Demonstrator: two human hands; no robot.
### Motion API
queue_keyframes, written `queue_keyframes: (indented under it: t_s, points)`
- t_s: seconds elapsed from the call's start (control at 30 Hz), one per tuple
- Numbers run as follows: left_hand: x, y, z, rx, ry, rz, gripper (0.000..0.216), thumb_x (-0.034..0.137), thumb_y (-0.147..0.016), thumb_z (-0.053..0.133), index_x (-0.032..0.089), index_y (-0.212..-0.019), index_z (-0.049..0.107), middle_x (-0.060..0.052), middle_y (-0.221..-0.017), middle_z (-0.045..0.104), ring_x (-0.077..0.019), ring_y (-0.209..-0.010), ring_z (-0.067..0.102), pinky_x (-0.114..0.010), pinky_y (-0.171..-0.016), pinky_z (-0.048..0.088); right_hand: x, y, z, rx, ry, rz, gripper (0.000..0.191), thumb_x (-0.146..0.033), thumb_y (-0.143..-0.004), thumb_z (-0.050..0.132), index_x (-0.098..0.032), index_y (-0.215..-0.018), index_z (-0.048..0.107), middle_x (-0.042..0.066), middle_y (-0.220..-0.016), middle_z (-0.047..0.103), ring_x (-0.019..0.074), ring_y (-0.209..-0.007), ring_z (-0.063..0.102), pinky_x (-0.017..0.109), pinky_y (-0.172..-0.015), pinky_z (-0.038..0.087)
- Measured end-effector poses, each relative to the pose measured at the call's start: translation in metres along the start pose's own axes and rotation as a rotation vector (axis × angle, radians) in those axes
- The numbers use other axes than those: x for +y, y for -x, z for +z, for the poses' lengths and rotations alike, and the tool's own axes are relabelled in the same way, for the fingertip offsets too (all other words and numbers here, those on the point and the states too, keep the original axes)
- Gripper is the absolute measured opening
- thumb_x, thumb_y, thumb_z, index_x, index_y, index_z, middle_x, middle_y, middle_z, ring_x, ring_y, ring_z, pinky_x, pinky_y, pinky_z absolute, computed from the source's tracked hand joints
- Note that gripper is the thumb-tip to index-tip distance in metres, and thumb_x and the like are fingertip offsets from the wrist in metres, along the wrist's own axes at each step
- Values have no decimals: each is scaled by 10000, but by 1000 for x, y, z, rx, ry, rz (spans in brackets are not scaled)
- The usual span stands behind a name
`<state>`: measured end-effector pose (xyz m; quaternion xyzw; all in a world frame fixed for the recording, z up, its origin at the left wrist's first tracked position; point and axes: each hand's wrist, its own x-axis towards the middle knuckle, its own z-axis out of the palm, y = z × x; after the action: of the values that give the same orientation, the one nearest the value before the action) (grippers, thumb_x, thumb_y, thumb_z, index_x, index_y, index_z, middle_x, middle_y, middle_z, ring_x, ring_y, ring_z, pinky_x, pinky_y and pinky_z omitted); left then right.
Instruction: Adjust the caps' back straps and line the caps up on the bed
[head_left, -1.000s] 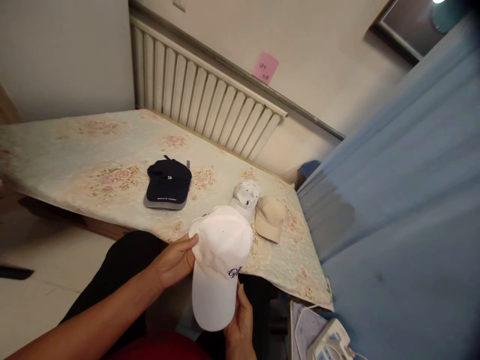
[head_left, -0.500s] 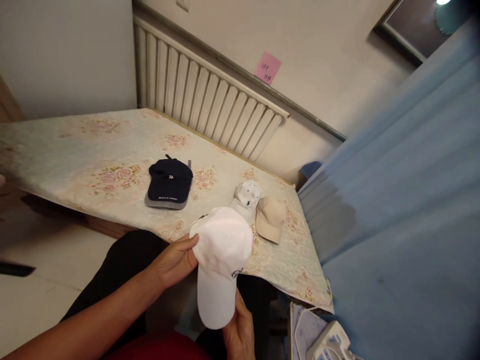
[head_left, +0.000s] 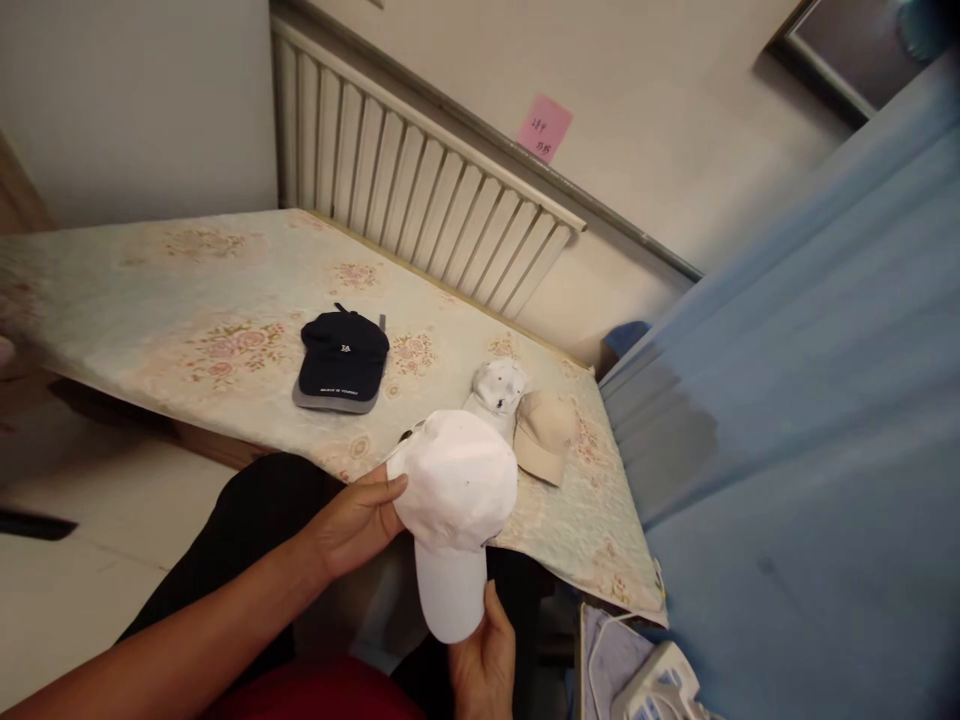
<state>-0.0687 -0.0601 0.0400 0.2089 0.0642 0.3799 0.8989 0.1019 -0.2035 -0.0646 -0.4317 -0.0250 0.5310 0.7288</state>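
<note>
A white baseball cap (head_left: 456, 490) is held over my lap, its brim pointing down toward me. My left hand (head_left: 360, 525) grips the crown's left edge, thumb on top and fingers underneath. At the brim's right edge is my right hand (head_left: 486, 655), its thumb along the edge and its other fingers partly hidden below. On the bed just beyond lie a smaller-looking white cap (head_left: 499, 388) with a dark logo and a beige cap (head_left: 544, 435), side by side. A navy cap (head_left: 345, 358) with a grey-edged brim rests farther left.
The floral-covered bed (head_left: 262, 270) stretches along a white radiator (head_left: 420, 170). A blue curtain (head_left: 787, 430) hangs at the right. By the bed's near right corner, a white device (head_left: 660, 690) with a cable sits on a small stand. A pink note (head_left: 545, 128) is on the wall.
The held white cap has shifted slightly right and turned, so the dark lettering on its front is now mostly out of sight. Both hands keep contact with it.
</note>
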Motion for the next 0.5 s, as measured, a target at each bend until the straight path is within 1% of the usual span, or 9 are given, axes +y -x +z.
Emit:
queue_keyframes:
  t_s: [0.1, 0.23, 0.3, 0.37, 0.43, 0.5]
  points:
    - [1, 1, -1, -12, 3, -1, 595, 85, -883, 529, 212, -1448, 394, -120, -1299, 620, -268, -1171, 583, -390, -1011, 418, 2, -3, -1, 7, 38, 14, 334, -462, -686, 705, -202, -895, 736, 96, -980, 751, 299, -1121, 633, 502, -992, 473]
    - [5, 3, 2, -71, 71, 10, 575, 61, -873, 510, 189, -1427, 425, -110, -1339, 591, -251, -1217, 548, -374, -1036, 398, 0, -9, -5, 24, 10, 39, 345, -418, -657, 719, -182, -907, 739, 91, -1015, 746, 311, -1109, 637, 504, -978, 485]
    - [7, 3, 4, -79, 134, 11, 497, 133, -915, 484, 181, -1409, 447, -100, -1340, 592, -240, -1234, 535, -371, -1051, 387, -2, -11, -8, 36, 24, 39, 344, -413, -663, 711, -170, -905, 738, 99, -1019, 744, 318, -1114, 633, 506, -972, 489]
    - [9, 2, 4, -60, 180, -15, 433, 271, -967, 437, 165, -1385, 475, -103, -1291, 627, -236, -1213, 552, -371, -1053, 387, -3, -12, -11, 35, 56, 35, 326, -415, -675, 703, -175, -893, 737, 97, -996, 750, 319, -1096, 643, 512, -964, 493]
    - [12, 1, 3, -34, 193, -72, 459, 383, -981, 393, 150, -1363, 497, -111, -1197, 680, -239, -1151, 598, -369, -1028, 407, -3, -13, -14, 26, 64, 31, 294, -416, -684, 702, -196, -875, 739, 82, -967, 756, 311, -1058, 663, 510, -964, 495]
    - [13, 1, 1, -17, 181, -140, 481, 424, -983, 368, 146, -1348, 512, -113, -1103, 718, -239, -1068, 647, -366, -981, 439, -4, -13, -18, 17, 53, 25, 263, -404, -687, 707, -216, -867, 741, 69, -958, 759, 302, -1031, 675, 504, -967, 496]
